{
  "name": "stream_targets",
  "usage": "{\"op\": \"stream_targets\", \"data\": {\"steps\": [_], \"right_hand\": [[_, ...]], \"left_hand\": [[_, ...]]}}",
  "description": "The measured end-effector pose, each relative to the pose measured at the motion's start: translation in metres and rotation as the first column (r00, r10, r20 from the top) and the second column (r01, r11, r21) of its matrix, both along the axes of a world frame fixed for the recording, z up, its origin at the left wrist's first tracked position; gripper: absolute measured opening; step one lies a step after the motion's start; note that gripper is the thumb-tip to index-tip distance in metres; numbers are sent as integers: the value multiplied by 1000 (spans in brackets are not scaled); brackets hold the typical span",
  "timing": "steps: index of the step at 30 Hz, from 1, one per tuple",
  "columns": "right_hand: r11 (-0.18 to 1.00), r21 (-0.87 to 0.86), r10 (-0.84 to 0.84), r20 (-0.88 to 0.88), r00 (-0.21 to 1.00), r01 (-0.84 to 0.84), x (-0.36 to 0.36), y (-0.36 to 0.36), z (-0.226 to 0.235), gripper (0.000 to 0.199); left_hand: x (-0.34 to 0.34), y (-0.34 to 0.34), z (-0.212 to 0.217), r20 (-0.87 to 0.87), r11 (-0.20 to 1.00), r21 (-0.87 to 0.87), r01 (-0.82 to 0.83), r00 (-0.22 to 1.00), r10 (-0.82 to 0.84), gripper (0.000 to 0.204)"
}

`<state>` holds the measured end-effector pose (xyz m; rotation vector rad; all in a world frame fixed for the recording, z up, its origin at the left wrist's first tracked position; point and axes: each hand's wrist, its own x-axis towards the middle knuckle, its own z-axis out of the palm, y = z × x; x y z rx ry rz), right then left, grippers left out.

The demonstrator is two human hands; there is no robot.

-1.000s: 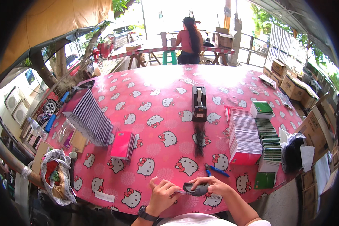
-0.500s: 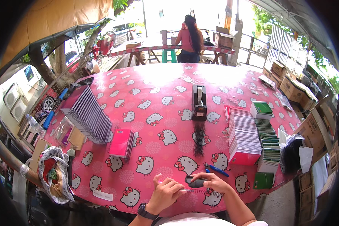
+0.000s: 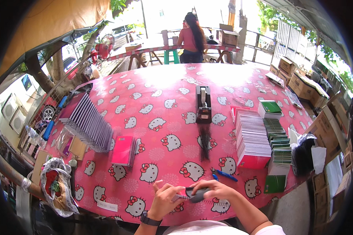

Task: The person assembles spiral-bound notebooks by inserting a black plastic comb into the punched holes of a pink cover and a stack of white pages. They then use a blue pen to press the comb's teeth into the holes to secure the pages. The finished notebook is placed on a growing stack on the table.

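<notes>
Both hands had moved a little up the bench (image 3: 164,78) since a second before, and the small dark thing (image 3: 195,193) now sat higher between them. So the person was still busy working on it, not done.

The left hand (image 3: 165,200) had its grip closed on the near end of the small dark thing, with one finger poking out. The right hand (image 3: 216,190) curled its grip over the far end. The thing looked smooth and dark grey, a bit rounded, with something pink under it. What it was could not be told.

Just past the right grip lay a blue pen (image 3: 225,174). Farther on stood a black tape holder (image 3: 203,104). Off to the right side rose a tall stack of thin books (image 3: 252,139). Past the left grip lay a flat pink notebook (image 3: 122,150). The bench wore a shiny pink cloth with white cat faces.
</notes>
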<state>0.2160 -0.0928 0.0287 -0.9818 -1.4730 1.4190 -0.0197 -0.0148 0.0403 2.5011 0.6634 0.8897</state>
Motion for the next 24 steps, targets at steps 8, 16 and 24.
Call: {"op": "stream_targets", "data": {"steps": [8,16,24], "right_hand": [[990,68,-138,368,919,122,-2,11,3,42],[980,22,-191,344,919,196,0,14,1,45],[991,-52,-109,251,962,126,-6,24,-6,45]], "left_hand": [[1,2,-8,-10,1000,-23,-18,1000,18,73],[3,7,-4,53,996,-4,-85,995,86,72],[-19,10,-45,546,592,-741,318,799,253,41]]}}
